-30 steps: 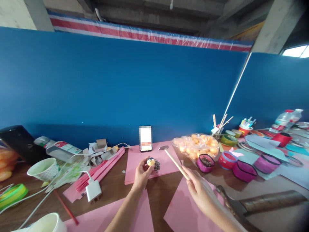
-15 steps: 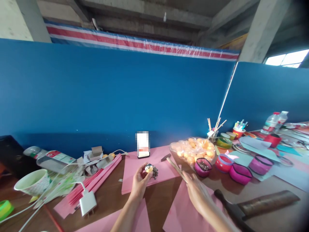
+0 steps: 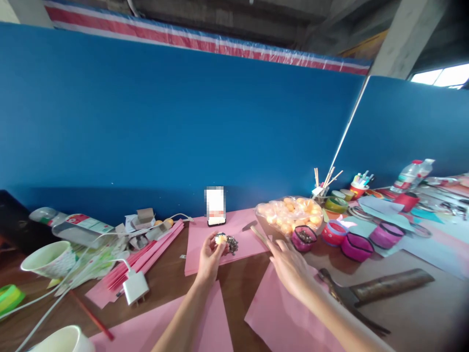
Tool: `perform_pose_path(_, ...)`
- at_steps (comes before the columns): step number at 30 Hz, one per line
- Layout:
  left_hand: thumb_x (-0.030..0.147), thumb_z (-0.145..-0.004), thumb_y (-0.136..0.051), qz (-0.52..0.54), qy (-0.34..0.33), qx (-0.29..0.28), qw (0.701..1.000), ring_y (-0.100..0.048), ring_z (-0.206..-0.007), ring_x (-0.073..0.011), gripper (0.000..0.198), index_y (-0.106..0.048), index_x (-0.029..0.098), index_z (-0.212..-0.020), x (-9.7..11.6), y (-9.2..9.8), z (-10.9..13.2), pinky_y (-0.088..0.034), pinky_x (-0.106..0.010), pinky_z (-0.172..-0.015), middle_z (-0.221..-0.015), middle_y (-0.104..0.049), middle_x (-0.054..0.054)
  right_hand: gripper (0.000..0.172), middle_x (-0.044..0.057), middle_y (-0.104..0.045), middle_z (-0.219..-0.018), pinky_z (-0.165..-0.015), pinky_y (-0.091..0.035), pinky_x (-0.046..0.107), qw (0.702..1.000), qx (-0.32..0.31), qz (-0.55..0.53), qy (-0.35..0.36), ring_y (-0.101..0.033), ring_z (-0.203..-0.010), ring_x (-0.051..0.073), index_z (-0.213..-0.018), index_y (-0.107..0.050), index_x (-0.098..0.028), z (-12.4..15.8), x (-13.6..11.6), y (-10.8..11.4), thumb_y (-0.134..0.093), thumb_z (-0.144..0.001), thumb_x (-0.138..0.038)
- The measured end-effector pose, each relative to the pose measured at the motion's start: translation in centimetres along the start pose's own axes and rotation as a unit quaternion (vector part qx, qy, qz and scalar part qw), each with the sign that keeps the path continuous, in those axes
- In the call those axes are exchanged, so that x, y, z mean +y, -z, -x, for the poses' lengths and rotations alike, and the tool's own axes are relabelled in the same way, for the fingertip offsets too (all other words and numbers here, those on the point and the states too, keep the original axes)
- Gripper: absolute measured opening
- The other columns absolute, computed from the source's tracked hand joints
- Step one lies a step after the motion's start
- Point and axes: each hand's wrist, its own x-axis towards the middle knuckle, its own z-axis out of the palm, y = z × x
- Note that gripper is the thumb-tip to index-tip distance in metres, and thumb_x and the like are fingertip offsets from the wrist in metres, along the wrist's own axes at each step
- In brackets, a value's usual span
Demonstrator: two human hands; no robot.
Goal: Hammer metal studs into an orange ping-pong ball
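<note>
My left hand [image 3: 209, 254] pinches a pale yellow ball [image 3: 220, 239] with silvery pieces on it. Right beside the ball, a small pile of dark silvery metal bits [image 3: 232, 244] lies on a pink sheet [image 3: 196, 244]. My right hand [image 3: 289, 261] has its fingers closed over the handle of a small hammer [image 3: 259, 235], whose grey head points away over the same sheet. The thumb on that side is hidden. Close by stand a purple pouch of metal bits [image 3: 304, 238] and a clear bag of yellow-orange balls [image 3: 289, 215].
At right, a cleaver-like tool with a thick brown handle [image 3: 395, 286] lies on the table. Purple containers [image 3: 357, 247] stand beyond it. Leftward are pink paper strips [image 3: 146, 261], a white charger [image 3: 135, 287] with cables and a paper cup [image 3: 47, 264]. A phone [image 3: 216, 208] leans against the blue partition.
My view has tilted down. My right hand has slid forward along the hammer handle, while the hammer itself stays put. The ball in my left hand has shifted slightly left from the pile.
</note>
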Motion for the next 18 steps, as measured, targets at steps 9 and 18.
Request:
perform_pose_path(9,0.044,-0.075,-0.057,0.095,0.02,0.014,0.995,-0.064,-0.069,-0.0134,0.036,-0.051,0.015,-0.094,-0.2,0.2,-0.6,-0.052,-0.028,-0.065,-0.092,-0.064,-0.009,0.027,0.009,-0.068,-0.089,-0.061,-0.039,0.024,0.989,-0.083,-0.112,0.047,-0.062,-0.074,0.018,-0.094,-0.062,-0.018,-7.8,-6.5,0.6,-0.04,-0.083,-0.008)
perform_pose_path(18,0.045,-0.076,-0.055,0.104,0.016,0.012,0.994,-0.064,-0.067,-0.0148,0.037,-0.045,0.018,-0.099,-0.3,0.0,-0.6,-0.051,-0.029,-0.063,-0.08,-0.065,-0.006,0.022,0.014,-0.068,-0.078,-0.059,-0.036,0.027,0.986,-0.061,-0.154,0.028,-0.06,-0.069,0.021,-0.075,-0.065,-0.011,-8.1,-5.8,-3.8,-0.045,-0.073,-0.001)
